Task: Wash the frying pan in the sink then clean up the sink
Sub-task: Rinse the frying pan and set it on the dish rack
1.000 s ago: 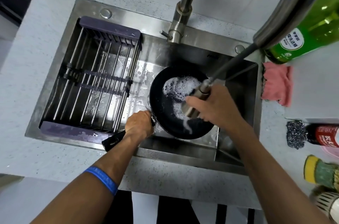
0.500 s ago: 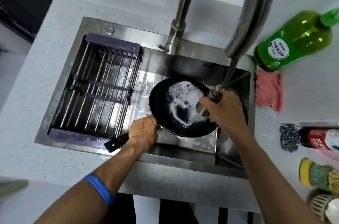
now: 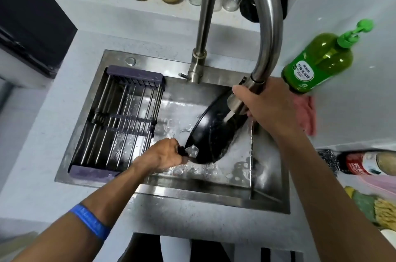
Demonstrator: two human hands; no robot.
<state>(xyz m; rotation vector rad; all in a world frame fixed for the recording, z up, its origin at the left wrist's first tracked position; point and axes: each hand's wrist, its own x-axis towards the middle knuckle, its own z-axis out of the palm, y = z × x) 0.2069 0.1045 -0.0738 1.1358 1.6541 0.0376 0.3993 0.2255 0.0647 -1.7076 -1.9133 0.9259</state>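
Observation:
A black frying pan (image 3: pixel 212 133) stands tilted on its edge in the steel sink (image 3: pixel 192 188), its far rim raised toward the back right. My left hand (image 3: pixel 162 156) grips the pan's handle at the pan's near left side. My right hand (image 3: pixel 270 107) holds the pull-out spray head (image 3: pixel 240 101) of the tall curved faucet (image 3: pixel 235 4), with the head close to the faucet's spout end above the pan. Soapy water and bubbles lie on the sink floor near the pan. Most of the handle is hidden under my left hand.
A metal drying rack (image 3: pixel 120 124) fills the sink's left half. On the counter right of the sink are a green soap bottle (image 3: pixel 317 64), a pink cloth (image 3: pixel 306 113), a steel scourer (image 3: pixel 327 161), a red-labelled bottle (image 3: pixel 364 164) and a brush. Jars line the back ledge.
The pan has been tipped from lying flat up onto its edge and its foam has run off. My right hand moved the spray head up and right, back to the spout.

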